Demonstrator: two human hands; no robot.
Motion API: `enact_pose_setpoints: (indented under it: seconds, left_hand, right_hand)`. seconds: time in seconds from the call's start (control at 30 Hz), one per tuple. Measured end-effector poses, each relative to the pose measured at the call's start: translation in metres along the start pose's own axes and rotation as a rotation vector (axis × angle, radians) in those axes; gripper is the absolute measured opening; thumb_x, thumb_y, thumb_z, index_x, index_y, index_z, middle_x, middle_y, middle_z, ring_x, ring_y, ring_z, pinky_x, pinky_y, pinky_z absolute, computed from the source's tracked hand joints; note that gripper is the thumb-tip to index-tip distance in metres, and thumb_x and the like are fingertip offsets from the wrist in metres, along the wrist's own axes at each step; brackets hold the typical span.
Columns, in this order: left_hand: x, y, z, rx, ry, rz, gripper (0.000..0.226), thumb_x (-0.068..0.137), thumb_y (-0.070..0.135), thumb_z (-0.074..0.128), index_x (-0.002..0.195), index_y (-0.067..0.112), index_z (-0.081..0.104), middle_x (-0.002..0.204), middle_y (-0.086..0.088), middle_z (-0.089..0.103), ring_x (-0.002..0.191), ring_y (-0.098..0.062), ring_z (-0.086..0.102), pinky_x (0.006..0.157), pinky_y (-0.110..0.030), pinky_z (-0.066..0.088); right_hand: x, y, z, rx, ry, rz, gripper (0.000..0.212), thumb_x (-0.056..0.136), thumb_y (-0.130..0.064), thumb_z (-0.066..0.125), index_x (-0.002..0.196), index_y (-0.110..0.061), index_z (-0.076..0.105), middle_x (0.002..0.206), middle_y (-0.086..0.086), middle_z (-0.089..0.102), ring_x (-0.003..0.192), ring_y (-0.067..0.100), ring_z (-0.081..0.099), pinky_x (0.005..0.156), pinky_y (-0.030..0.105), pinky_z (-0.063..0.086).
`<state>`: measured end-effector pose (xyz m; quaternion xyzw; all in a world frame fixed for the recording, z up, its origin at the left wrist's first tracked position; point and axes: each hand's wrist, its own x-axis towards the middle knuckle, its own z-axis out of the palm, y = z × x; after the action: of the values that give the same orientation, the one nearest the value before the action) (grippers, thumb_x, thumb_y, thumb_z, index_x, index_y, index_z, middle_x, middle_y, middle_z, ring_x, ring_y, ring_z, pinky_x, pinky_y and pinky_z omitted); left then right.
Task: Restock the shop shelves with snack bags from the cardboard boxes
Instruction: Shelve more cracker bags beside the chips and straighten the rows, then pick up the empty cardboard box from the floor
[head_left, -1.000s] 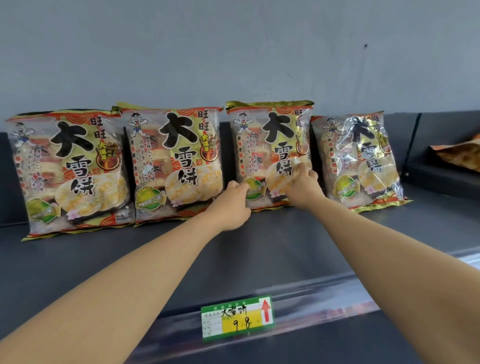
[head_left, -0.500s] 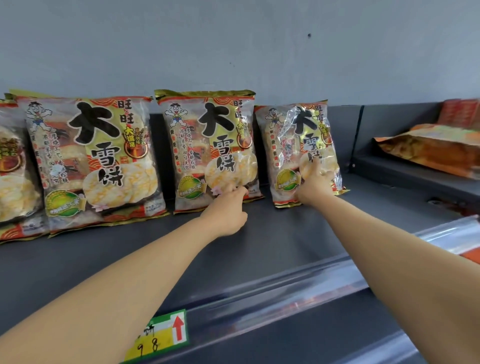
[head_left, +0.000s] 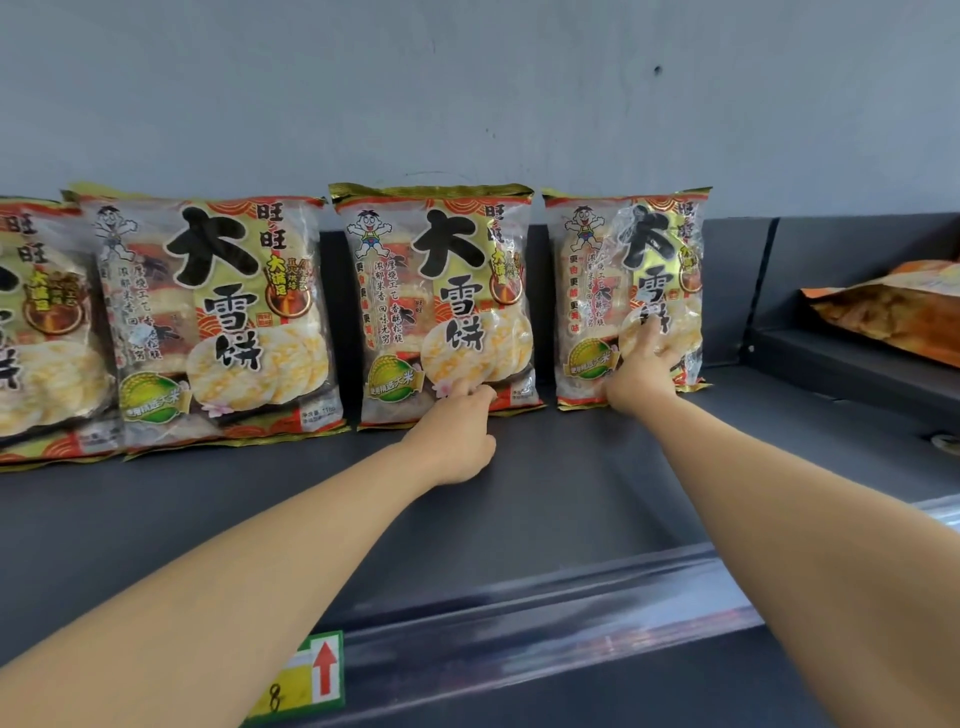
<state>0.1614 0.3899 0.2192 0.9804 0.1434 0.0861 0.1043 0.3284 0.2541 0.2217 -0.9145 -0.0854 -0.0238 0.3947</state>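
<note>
Head-camera view looking down along two bare forearms to a dark grey shop shelf (head_left: 571, 483) set against a plain grey wall (head_left: 467, 93).

Four matching snack bags of rice crackers stand in a row at the back of the shelf, leaning on the wall. The leftmost bag (head_left: 36, 322) is cut off by the picture edge. Its right edge overlaps the second bag (head_left: 208, 312), then a gap, then the middle bag (head_left: 431, 270), then another narrow gap and the rightmost bag (head_left: 623, 249).

The left hand (head_left: 457, 436) rests low on the shelf, its fingers curled and one fingertip touching the bottom edge of the middle bag. It is seen from behind, so whether it pinches the bag cannot be told. The right hand (head_left: 641, 374) lies against the lower front of the rightmost bag with its fingers straight and slightly spread, pressing rather than gripping.

Judging from this, the back row is placed and is being straightened, not loaded. Much is left to do: the whole front of the shelf is bare, and there is free space to the right of the last bag. No cardboard boxes are in view.

An orange bag (head_left: 893, 306) lies flat on the next shelf section to the right. A green and yellow price label (head_left: 311, 675) with a red arrow sits on the front rail (head_left: 519, 613).
</note>
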Motion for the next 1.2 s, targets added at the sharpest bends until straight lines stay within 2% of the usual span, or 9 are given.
enact_pose_setpoints:
  seconds: [0.23, 0.37, 0.5, 0.6, 0.7, 0.8, 0.93, 1.07, 1.2]
  left_hand:
    - [-0.006, 0.009, -0.005, 0.01, 0.003, 0.015, 0.047, 0.094, 0.018, 0.051, 0.138, 0.011, 0.036, 0.145, -0.008, 0.031, 0.124, -0.028, 0.046, 0.096, -0.037, 0.043]
    - [-0.015, 0.013, -0.011, 0.013, 0.014, 0.037, 0.045, 0.094, 0.018, 0.051, 0.136, 0.01, 0.039, 0.143, -0.008, 0.034, 0.124, -0.028, 0.046, 0.099, -0.039, 0.043]
    - [-0.032, 0.014, -0.019, 0.005, 0.04, 0.049, 0.046, 0.094, 0.018, 0.051, 0.138, 0.01, 0.04, 0.143, -0.007, 0.036, 0.126, -0.026, 0.045, 0.101, -0.04, 0.043]
    - [-0.049, 0.013, -0.028, 0.006, 0.086, 0.056, 0.049, 0.094, 0.019, 0.051, 0.141, 0.012, 0.038, 0.146, -0.006, 0.037, 0.129, -0.026, 0.044, 0.105, -0.04, 0.04]
    - [-0.074, 0.007, -0.036, 0.006, 0.108, 0.019, 0.047, 0.095, 0.019, 0.05, 0.14, 0.012, 0.038, 0.142, -0.007, 0.04, 0.125, -0.025, 0.046, 0.101, -0.037, 0.042]
    - [-0.104, -0.002, -0.043, 0.024, 0.116, -0.026, 0.044, 0.094, 0.018, 0.051, 0.137, 0.015, 0.041, 0.135, -0.009, 0.046, 0.121, -0.028, 0.05, 0.098, -0.039, 0.044]
    - [-0.145, -0.012, -0.056, 0.049, 0.126, -0.078, 0.046, 0.095, 0.018, 0.051, 0.14, 0.016, 0.041, 0.137, -0.009, 0.046, 0.122, -0.027, 0.049, 0.098, -0.034, 0.041]
    - [-0.176, -0.012, -0.071, 0.061, 0.147, -0.052, 0.039, 0.095, 0.019, 0.052, 0.134, 0.013, 0.047, 0.13, -0.01, 0.05, 0.119, -0.027, 0.05, 0.098, -0.036, 0.042]
    - [-0.207, 0.002, -0.081, 0.063, 0.185, 0.096, 0.037, 0.096, 0.02, 0.051, 0.132, 0.013, 0.049, 0.128, -0.007, 0.051, 0.115, -0.025, 0.051, 0.092, -0.031, 0.04]
  right_hand:
    - [-0.023, -0.003, -0.003, -0.122, 0.09, -0.072, 0.091, 0.085, 0.002, 0.049, 0.151, -0.023, -0.008, 0.157, 0.018, 0.001, 0.131, 0.046, 0.033, 0.102, 0.051, 0.041]
    - [-0.043, -0.012, -0.007, -0.24, 0.078, -0.208, 0.068, 0.086, -0.007, 0.053, 0.146, -0.011, 0.021, 0.151, 0.018, 0.021, 0.135, 0.041, 0.027, 0.107, 0.05, 0.036]
    - [-0.075, -0.026, -0.012, -0.319, 0.035, -0.462, 0.043, 0.089, -0.015, 0.052, 0.131, -0.008, 0.048, 0.138, 0.014, 0.045, 0.127, 0.035, 0.039, 0.103, 0.046, 0.038]
    - [-0.105, -0.04, -0.015, -0.323, 0.027, -0.6, 0.034, 0.089, -0.014, 0.051, 0.121, -0.006, 0.059, 0.123, 0.014, 0.059, 0.116, 0.033, 0.049, 0.092, 0.041, 0.046]
    - [-0.134, -0.054, -0.013, -0.404, -0.021, -0.706, 0.028, 0.09, -0.017, 0.05, 0.112, -0.005, 0.063, 0.113, 0.015, 0.064, 0.109, 0.033, 0.054, 0.085, 0.039, 0.048]
    - [-0.164, -0.066, -0.01, -0.434, -0.093, -0.789, 0.029, 0.091, -0.02, 0.05, 0.113, -0.007, 0.064, 0.114, 0.015, 0.063, 0.109, 0.034, 0.055, 0.089, 0.04, 0.048]
    - [-0.202, -0.075, -0.013, -0.488, -0.168, -0.863, 0.03, 0.091, -0.024, 0.051, 0.114, -0.009, 0.063, 0.115, 0.014, 0.063, 0.106, 0.034, 0.058, 0.09, 0.039, 0.049]
    - [-0.238, -0.073, -0.033, -0.561, -0.128, -0.889, 0.033, 0.093, -0.023, 0.049, 0.12, -0.01, 0.061, 0.118, 0.015, 0.062, 0.107, 0.034, 0.058, 0.089, 0.04, 0.051]
    - [-0.272, -0.056, -0.058, -0.656, -0.04, -0.832, 0.029, 0.091, -0.02, 0.049, 0.115, -0.011, 0.062, 0.114, 0.015, 0.064, 0.104, 0.034, 0.059, 0.085, 0.037, 0.05]
